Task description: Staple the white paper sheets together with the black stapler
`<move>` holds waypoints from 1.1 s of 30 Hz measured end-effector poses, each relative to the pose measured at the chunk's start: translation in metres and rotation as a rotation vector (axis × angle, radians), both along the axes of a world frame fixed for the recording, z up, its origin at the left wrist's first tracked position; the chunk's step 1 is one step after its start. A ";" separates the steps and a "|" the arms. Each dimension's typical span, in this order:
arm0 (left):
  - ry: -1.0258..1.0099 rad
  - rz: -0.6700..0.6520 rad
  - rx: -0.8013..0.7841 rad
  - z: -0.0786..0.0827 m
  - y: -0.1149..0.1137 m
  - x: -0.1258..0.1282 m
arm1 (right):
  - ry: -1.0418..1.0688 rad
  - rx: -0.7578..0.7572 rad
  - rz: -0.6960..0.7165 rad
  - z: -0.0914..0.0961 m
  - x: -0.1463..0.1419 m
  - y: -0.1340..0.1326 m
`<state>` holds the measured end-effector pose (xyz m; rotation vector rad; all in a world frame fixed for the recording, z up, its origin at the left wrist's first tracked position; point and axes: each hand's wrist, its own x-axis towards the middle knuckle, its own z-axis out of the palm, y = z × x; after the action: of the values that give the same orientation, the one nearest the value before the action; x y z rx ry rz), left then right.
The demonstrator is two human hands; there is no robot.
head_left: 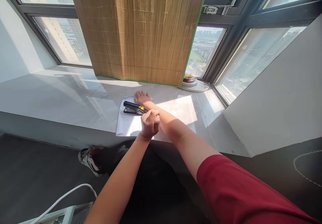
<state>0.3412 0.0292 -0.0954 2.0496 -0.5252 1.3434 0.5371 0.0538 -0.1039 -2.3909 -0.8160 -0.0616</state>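
Observation:
A black stapler [133, 108] with an orange mark lies on white paper [124, 125] on the pale window ledge. My left hand [151, 121] is clenched in a fist by the stapler's right end, partly covering it. I see nothing in its fingers, and whether it touches the stapler I cannot tell. Just beyond the stapler, at the far edge of the paper, my right hand [143, 98] lies flat with its fingers spread. Its forearm passes behind the left fist, and the two arms come close together there.
A bamboo blind [151, 33] hangs down to the back of the ledge [62, 96]. Stacked plates [190, 81] stand in the back right corner by the windows. Below the ledge are a shoe [88, 160] and, at lower left, a white cable [65, 195].

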 end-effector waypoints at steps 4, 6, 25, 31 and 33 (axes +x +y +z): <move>-0.081 -0.005 -0.012 0.003 0.002 0.004 | 0.068 -0.019 -0.022 -0.003 -0.001 -0.008; -0.099 0.004 -0.020 0.004 0.003 0.004 | 0.083 -0.053 -0.015 -0.005 0.000 -0.022; 0.701 0.176 0.105 -0.007 -0.001 0.018 | -0.019 -0.048 -0.130 0.000 0.008 -0.212; 0.845 0.293 0.330 -0.014 -0.006 0.019 | -0.101 0.253 -0.134 0.005 0.003 -0.221; 0.845 0.317 0.341 -0.014 -0.006 0.019 | -0.109 0.374 -0.127 0.005 -0.007 -0.232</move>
<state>0.3604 0.0227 -0.1094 2.8022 -0.0416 0.4319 0.5302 -0.1786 -0.0984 -2.0931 -0.6356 -0.3663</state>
